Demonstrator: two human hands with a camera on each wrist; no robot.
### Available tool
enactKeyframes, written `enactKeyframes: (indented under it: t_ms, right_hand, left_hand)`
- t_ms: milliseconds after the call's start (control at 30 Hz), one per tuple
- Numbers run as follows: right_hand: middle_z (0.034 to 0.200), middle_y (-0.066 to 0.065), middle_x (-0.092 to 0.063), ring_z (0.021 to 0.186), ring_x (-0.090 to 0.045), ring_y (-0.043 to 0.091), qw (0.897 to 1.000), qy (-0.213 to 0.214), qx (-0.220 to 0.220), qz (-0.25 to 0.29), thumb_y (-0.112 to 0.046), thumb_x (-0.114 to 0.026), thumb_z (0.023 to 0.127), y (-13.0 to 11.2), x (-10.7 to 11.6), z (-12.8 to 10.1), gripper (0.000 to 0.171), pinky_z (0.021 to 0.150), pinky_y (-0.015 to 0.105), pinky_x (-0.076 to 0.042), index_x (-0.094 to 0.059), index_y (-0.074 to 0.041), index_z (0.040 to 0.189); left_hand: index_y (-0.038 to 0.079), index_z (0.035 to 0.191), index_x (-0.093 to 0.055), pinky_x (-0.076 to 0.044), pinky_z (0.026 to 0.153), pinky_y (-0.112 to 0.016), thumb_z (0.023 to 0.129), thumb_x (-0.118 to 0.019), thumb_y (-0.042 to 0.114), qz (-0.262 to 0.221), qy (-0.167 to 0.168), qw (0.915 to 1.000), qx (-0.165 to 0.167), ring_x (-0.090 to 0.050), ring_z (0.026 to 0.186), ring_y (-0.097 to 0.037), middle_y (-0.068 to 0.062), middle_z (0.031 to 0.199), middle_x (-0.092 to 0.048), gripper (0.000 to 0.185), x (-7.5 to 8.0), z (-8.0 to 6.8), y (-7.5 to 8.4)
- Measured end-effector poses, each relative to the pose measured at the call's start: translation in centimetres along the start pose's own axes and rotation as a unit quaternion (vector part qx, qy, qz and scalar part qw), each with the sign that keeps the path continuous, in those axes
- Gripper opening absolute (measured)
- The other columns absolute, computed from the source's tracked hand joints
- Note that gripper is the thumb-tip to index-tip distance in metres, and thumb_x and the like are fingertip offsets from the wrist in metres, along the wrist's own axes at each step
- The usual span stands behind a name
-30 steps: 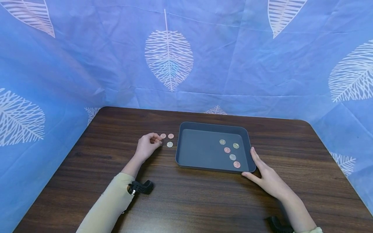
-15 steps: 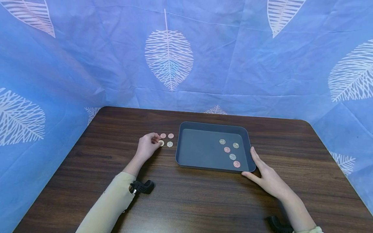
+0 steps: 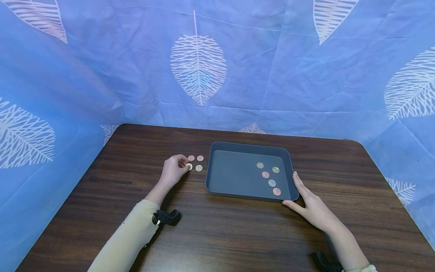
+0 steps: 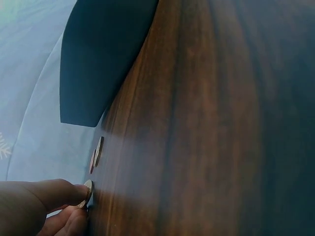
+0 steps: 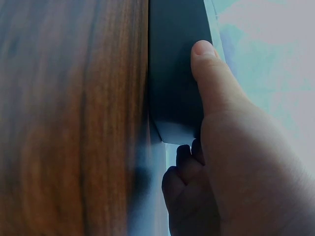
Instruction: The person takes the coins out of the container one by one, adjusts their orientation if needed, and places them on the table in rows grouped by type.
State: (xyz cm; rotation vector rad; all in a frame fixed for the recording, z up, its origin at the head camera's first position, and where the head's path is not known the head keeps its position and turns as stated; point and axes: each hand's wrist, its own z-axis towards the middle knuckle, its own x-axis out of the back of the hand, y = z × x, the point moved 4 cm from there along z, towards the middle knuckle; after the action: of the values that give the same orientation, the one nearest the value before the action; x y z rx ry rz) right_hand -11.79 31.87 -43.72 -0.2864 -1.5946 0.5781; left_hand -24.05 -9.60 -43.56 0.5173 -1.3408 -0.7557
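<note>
My left hand [image 3: 173,170] is at the left of the table, pinching a pale gold coin [image 3: 189,166] between thumb and fingers. The left wrist view shows that coin [image 4: 88,191] tilted at the fingertips, low over the wood. Two copper coins [image 3: 200,158] and a silvery coin [image 3: 199,167] lie flat beside it. A dark grey rectangular tray [image 3: 231,194] with several coins on its right half sits to their right. Around the tray's front right corner rests my right hand [image 3: 314,209], thumb against the front wall, straight fingers along the right side.
The brown wooden table [image 3: 224,234] carries everything. A blue cloth [image 3: 251,75] with white leaf prints hangs behind the table and along both sides. Black cameras [image 3: 168,218] are strapped to both wrists.
The gold coin, dark and mostly hidden at my left fingertips a second ago, now shows its face beside the other coins. The right hand and the tray have stayed put.
</note>
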Motion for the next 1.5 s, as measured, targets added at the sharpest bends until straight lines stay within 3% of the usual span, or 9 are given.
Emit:
enactKeyframes:
  t_ms: [433, 733, 967, 1100, 1267, 1500]
  right_hand:
    - [0.158, 0.017, -0.004, 0.132, -0.026, 0.051, 1.000, 0.000, 0.001, 0.002, -0.055, -0.059, 0.089, -0.1, 0.0, 0.0, 0.097, 0.094, 0.066, -0.032, 0.005, -0.021, 0.154]
    - [0.158, 0.016, -0.004, 0.132, -0.026, 0.051, 1.000, 0.000, -0.002, 0.002, -0.056, -0.058, 0.089, -0.1, 0.0, 0.1, 0.097, 0.094, 0.067, -0.031, 0.005, -0.023, 0.153]
    - [0.158, 0.016, -0.005, 0.133, -0.025, 0.051, 1.000, 0.000, -0.004, 0.003, -0.056, -0.058, 0.088, -0.1, 0.0, 0.0, 0.097, 0.095, 0.066, -0.031, 0.006, -0.023, 0.153]
    - [0.158, 0.016, -0.005, 0.132, -0.026, 0.051, 1.000, 0.002, -0.003, -0.001, -0.056, -0.058, 0.088, -0.1, 0.0, 0.0, 0.097, 0.095, 0.066, -0.031, 0.005, -0.023, 0.153]
    - [0.158, 0.016, -0.005, 0.133, -0.026, 0.051, 1.000, 0.004, 0.001, -0.001, -0.055, -0.059, 0.089, -0.1, -0.1, 0.0, 0.097, 0.096, 0.066, -0.031, 0.005, -0.022, 0.154]
    - [0.158, 0.015, -0.005, 0.133, -0.026, 0.051, 1.000, 0.006, 0.001, 0.003, -0.055, -0.059, 0.088, -0.1, -0.1, 0.0, 0.097, 0.095, 0.067, -0.031, 0.004, -0.022, 0.154]
  left_hand:
    - [-0.002, 0.092, -0.067, -0.052, 0.074, -0.036, 0.081, -0.074, 0.002, -0.039, 0.015, 0.9991, 0.005, -0.064, 0.079, -0.023, -0.012, 0.086, -0.067, 0.013, 0.0, -0.1, -0.6]
    - [0.000, 0.091, -0.069, -0.052, 0.070, -0.036, 0.080, -0.075, 0.003, -0.057, 0.029, 0.9979, -0.010, -0.063, 0.075, -0.022, -0.009, 0.083, -0.068, 0.013, 0.2, 0.1, -0.4]
    - [0.000, 0.092, -0.069, -0.051, 0.067, -0.033, 0.083, -0.074, 0.008, -0.091, 0.021, 0.9953, -0.024, -0.063, 0.074, -0.020, -0.007, 0.080, -0.067, 0.012, -0.1, 0.6, 2.1]
    - [0.001, 0.092, -0.070, -0.049, 0.074, -0.033, 0.083, -0.074, 0.007, -0.108, 0.013, 0.9931, -0.044, -0.062, 0.074, -0.019, -0.006, 0.081, -0.067, 0.012, -0.9, 1.1, 4.0]
    - [0.000, 0.095, -0.069, -0.049, 0.075, -0.032, 0.084, -0.072, 0.003, -0.136, -0.015, 0.9880, -0.071, -0.062, 0.076, -0.019, -0.005, 0.082, -0.066, 0.012, -2.2, 2.1, 6.7]
    - [-0.001, 0.097, -0.069, -0.050, 0.066, -0.025, 0.084, -0.072, 0.004, -0.163, -0.053, 0.9807, -0.094, -0.061, 0.075, -0.017, -0.004, 0.083, -0.066, 0.014, -4.9, 3.4, 10.7]
